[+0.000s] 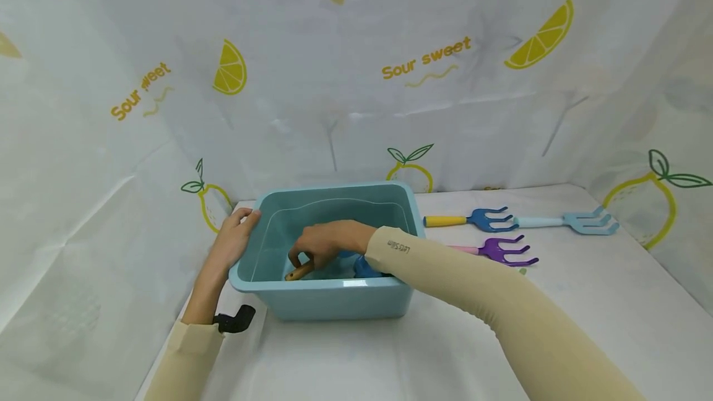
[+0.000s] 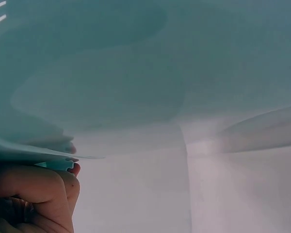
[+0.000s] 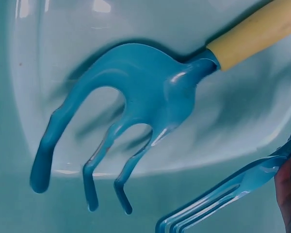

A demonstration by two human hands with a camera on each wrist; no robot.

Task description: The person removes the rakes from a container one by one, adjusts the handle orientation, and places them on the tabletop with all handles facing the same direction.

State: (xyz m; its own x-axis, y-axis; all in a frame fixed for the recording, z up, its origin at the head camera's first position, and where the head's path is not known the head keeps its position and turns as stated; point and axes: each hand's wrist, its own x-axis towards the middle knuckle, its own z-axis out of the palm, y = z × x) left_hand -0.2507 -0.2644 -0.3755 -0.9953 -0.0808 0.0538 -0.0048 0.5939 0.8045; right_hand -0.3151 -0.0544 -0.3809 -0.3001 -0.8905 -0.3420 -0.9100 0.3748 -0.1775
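My left hand grips the left rim of a teal plastic basin; its bent fingers show under the rim in the left wrist view. Down inside the basin, my right hand holds a wooden handle. The right wrist view has my fingertips at the neck of a blue hand fork with slim tines. Below it on the basin floor lies a blue three-pronged hand rake with a yellow handle. The basin's front wall and my forearm partly hide the tools in the head view.
Right of the basin, on the white cloth, lie a blue hand rake with a yellow handle, a light blue one and a purple one. A lemon-printed sheet hangs behind the table.
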